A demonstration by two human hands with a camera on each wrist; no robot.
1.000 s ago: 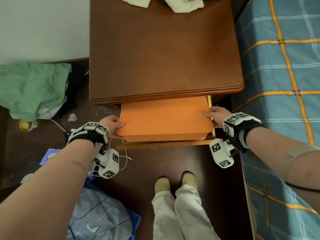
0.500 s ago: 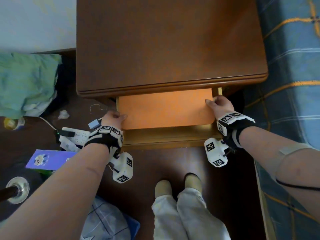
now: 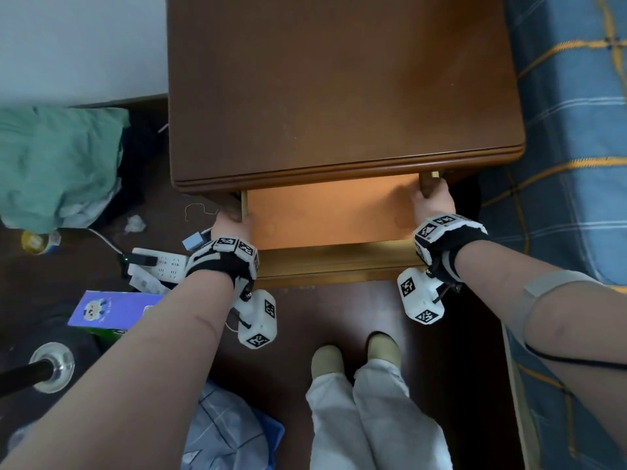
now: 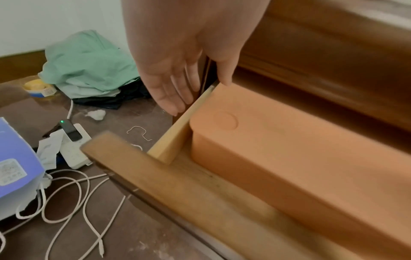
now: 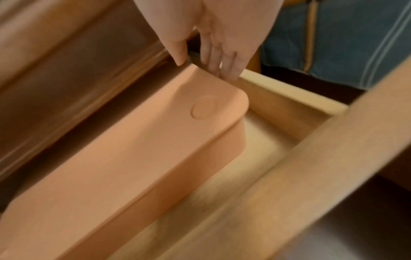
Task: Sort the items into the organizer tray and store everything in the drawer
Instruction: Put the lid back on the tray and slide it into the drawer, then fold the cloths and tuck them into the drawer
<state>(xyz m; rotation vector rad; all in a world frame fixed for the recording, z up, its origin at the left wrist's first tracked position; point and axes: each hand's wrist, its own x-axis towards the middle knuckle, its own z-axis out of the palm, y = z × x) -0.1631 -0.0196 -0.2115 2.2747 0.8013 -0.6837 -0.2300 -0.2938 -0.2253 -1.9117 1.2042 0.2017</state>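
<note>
Left hand [image 4: 169,58]: fingers straight, outside the drawer [image 3: 334,266] wall, thumb tip on the orange lidded box [image 3: 330,212], holding nothing. Box sits in the open drawer, rear half under the nightstand [image 3: 339,86] top. Right hand [image 5: 219,35]: fingers straight, tips on the box's right edge, no grip. We push both ends evenly so it slides square, then clear fingers before closing.

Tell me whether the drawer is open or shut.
Open. The drawer sticks out from under the nightstand top, with the orange box partly showing inside it.
</note>
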